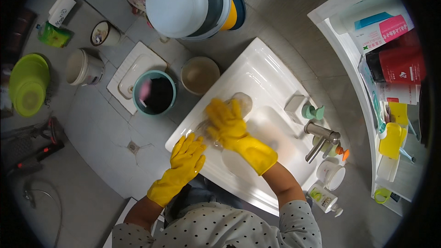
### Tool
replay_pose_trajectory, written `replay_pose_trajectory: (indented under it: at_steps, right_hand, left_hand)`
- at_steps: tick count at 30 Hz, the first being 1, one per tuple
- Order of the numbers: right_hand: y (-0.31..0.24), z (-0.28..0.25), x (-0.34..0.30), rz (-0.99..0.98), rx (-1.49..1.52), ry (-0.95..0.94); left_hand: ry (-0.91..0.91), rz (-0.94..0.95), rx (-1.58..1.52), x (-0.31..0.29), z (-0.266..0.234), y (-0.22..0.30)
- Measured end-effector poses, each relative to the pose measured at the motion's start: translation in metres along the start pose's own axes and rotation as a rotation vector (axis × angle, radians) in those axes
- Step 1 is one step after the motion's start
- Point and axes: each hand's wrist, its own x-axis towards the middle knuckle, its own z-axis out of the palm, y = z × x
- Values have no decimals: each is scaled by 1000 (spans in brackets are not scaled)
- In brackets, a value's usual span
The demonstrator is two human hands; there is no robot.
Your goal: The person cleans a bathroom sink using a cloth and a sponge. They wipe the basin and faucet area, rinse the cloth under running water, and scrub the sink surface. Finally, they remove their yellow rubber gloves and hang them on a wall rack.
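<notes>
Yellow rubber gloves cover both my hands. My right hand (227, 121) reaches over the left rim of the white washbasin (262, 66), its fingers spread. Under and beside its fingers lies something greyish and wet-looking (242, 103); whether it is a cloth or suds I cannot tell. My left hand (187, 156) is at the basin's near left corner, fingers stretched out, with nothing seen in it. Cloudy water (275, 133) shows in the bowl, below the metal tap (317, 138).
A white soap dispenser with a green pump (303, 109), a white jar (330, 175) and a pump bottle (323, 198) stand along the right. On the floor are a teal bucket (172, 105), a beige bucket (200, 75) and a squat toilet (142, 57). A shelf (342, 48) holds toiletries.
</notes>
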Motion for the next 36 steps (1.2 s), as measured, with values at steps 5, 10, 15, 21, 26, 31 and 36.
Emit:
replay_pose_trajectory:
  at_steps: [5, 10, 15, 21, 26, 31, 36]
  right_hand:
    - [55, 1, 6, 99, -91, 135]
    - [23, -25, 12, 70, -97, 112]
    - [24, -2, 3, 38, -46, -10]
    - [84, -14, 17, 281, -204, 360]
    - [87, -36, 5, 543, -111, 381]
    - [89, 2, -1, 666, 285, 284]
    - [33, -33, -14, 227, 265, -145]
  left_hand:
    - [-6, 17, -5, 3, 0, -2]
    - [-2, 80, -37, 33, 0, 2]
    - [-74, 258, 113, 70, 31, -8]
    - [-41, 161, -134, 74, 21, -8]
    - [-72, 32, -153, 47, -11, -11]
    - [-42, 69, -19, 29, -6, -12]
    - [63, 82, -9, 28, 25, -19]
